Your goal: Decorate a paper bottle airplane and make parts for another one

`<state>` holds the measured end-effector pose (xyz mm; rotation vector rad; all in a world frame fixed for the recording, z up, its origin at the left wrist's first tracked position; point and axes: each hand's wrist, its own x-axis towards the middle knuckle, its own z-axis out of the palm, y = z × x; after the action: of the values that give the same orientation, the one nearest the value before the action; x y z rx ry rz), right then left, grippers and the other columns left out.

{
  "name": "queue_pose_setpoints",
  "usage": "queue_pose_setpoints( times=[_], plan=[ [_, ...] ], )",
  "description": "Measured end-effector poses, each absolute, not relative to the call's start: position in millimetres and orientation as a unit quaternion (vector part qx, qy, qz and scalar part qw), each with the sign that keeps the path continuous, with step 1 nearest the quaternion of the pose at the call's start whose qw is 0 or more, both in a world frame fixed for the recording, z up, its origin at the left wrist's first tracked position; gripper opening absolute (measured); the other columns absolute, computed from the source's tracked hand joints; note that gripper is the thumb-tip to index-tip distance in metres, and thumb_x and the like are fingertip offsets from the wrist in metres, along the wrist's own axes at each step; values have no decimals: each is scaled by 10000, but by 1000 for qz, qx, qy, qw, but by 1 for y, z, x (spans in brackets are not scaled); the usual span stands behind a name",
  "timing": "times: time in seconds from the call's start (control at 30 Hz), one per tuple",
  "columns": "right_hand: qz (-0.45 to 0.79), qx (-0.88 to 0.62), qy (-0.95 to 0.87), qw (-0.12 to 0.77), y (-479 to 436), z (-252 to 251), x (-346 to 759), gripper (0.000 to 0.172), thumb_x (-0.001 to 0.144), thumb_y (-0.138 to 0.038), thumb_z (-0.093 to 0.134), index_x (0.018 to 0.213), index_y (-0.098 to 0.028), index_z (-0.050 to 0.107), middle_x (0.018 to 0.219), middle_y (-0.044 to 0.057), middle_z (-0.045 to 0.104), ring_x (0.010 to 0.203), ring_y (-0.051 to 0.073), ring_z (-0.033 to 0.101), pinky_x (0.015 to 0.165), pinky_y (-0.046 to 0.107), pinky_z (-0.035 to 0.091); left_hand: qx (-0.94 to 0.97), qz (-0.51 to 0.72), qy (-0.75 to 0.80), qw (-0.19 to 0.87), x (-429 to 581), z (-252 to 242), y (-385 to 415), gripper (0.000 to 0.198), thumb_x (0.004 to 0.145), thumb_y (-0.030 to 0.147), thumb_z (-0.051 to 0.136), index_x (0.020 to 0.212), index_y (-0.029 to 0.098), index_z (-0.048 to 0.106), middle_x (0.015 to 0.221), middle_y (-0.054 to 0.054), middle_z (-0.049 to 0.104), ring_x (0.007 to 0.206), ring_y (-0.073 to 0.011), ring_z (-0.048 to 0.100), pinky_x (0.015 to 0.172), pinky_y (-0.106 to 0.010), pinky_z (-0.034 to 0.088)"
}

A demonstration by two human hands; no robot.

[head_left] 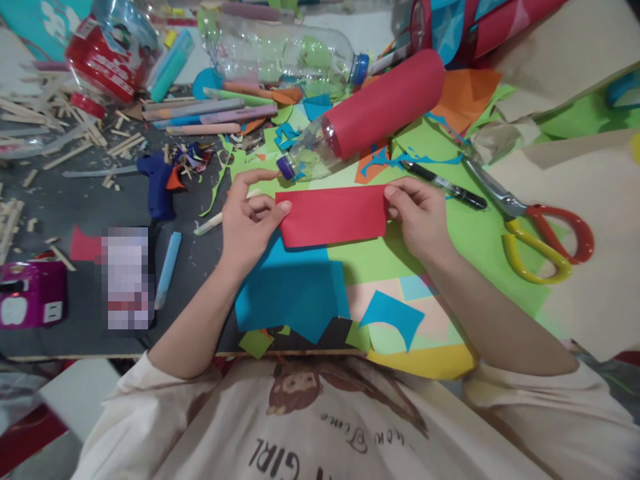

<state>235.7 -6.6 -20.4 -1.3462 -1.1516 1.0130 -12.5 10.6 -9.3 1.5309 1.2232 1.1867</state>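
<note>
A red strip of paper (pixel 334 217) is stretched between my two hands above the table. My left hand (pixel 253 217) pinches its left end between thumb and fingers, the index finger reaching out near a purple bottle cap. At the upper right corner, my right hand (pixel 417 213) grips the strip with thumb and fingertips. Just beyond lies a clear plastic bottle (pixel 315 143) wrapped in red paper (pixel 385 100). Blue paper (pixel 295 287) lies below the strip, and a blue offcut (pixel 393 319) rests to its right.
Scissors (pixel 520 207) with red and yellow handles and a black marker (pixel 445 185) lie right. A blue glue gun (pixel 157 187), a phone (pixel 127 277) and a purple box (pixel 34 293) stand left. Markers (pixel 210 113), wooden sticks (pixel 75 137) and another clear bottle (pixel 285 57) fill the back.
</note>
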Motion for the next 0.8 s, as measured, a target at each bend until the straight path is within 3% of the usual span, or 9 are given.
queue_pose_setpoints(
  times=[0.1, 0.2, 0.37, 0.8],
  plan=[
    [422, -560, -480, 527, -5, -24, 238, 221, 845, -358, 662, 684, -211, 627, 549, -48, 459, 496, 94, 429, 465, 242, 370, 621, 481, 460, 414, -13, -14, 11, 253, 795, 343, 770, 942, 254, 585, 616, 76, 540, 493, -65, 473, 467, -182, 377],
    [409, -566, -477, 534, -3, -27, 242, 236, 859, -365, 664, 681, -215, 626, 545, -48, 444, 490, 88, 407, 457, 236, 347, 649, 463, 436, 417, -11, -13, 11, 166, 816, 345, 732, 839, 222, 623, 777, 14, 631, 641, -90, 589, 540, -192, 459],
    [402, -572, -458, 549, 0, -26, 245, 219, 830, -344, 683, 661, -213, 635, 530, -56, 456, 483, 81, 415, 458, 224, 360, 664, 442, 450, 402, -11, -7, 11, 78, 807, 277, 708, 792, 203, 687, 805, -8, 703, 740, -128, 660, 643, -228, 535],
    [427, -578, -469, 514, 1, -22, 246, 245, 804, -397, 678, 663, -214, 597, 544, -54, 437, 517, 94, 459, 483, 237, 409, 633, 453, 502, 377, -12, -7, 8, 55, 780, 239, 738, 812, 225, 780, 792, 1, 755, 635, -105, 641, 555, -216, 488]
  ],
)
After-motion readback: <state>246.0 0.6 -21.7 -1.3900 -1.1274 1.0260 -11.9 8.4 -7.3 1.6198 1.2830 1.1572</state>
